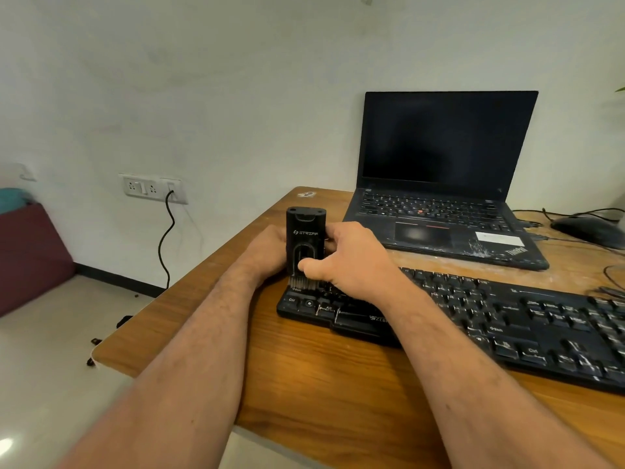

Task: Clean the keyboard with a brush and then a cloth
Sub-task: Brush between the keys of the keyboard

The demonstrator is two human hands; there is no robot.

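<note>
A black keyboard [507, 319], streaked with white dust, lies across the wooden table [321, 384]. A black block-shaped brush [305, 231] stands upright over its left end, grey bristles touching the keys near Shift. My right hand [355, 262] grips the brush from the right, thumb pressed on its front. My left hand [267, 252] holds the brush from the left side, its fingers mostly hidden behind the brush. No cloth is in view.
An open black laptop [443, 184] with a dark screen stands behind the keyboard. A black mouse [588, 230] and cables lie at the far right. The table's left edge drops to the floor; a wall socket [152, 188] with a plugged cable is beyond.
</note>
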